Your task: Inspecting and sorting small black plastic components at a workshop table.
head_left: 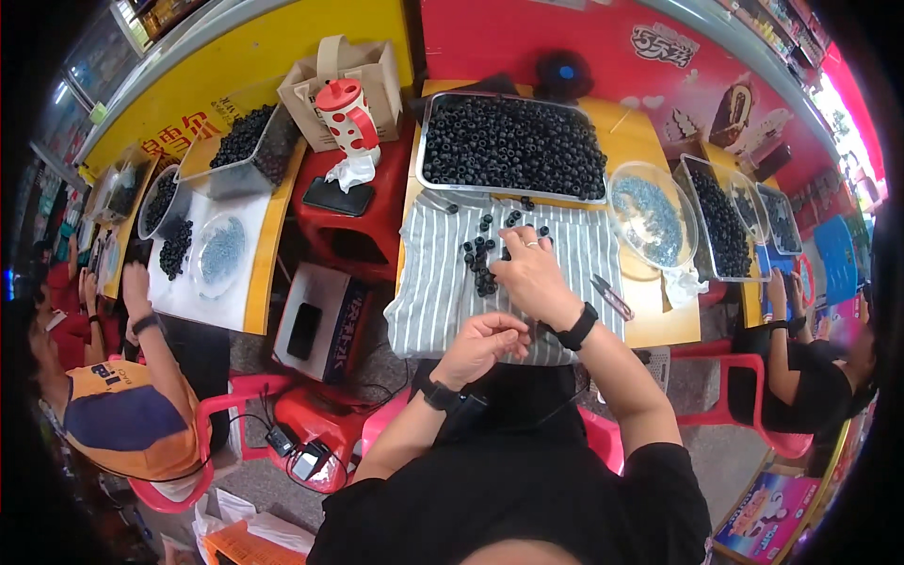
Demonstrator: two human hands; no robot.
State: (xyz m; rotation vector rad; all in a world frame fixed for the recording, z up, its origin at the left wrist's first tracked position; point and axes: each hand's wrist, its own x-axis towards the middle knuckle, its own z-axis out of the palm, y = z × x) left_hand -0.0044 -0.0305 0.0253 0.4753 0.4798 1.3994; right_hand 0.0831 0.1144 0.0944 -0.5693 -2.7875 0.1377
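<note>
Tan paper bag behind red stool | white-and-blue carton on floor | colourful flat box at lower right | red-and-yellow ice-cream banner on wall

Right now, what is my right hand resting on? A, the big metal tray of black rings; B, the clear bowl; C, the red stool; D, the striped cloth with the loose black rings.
D: the right hand lies on the striped cloth among loose black rings, short of the metal tray.

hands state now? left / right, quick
Left hand: fingers curled shut, any content hidden.
Right hand: palm down on the small black rings on the striped cloth; grip cannot be told.
</note>
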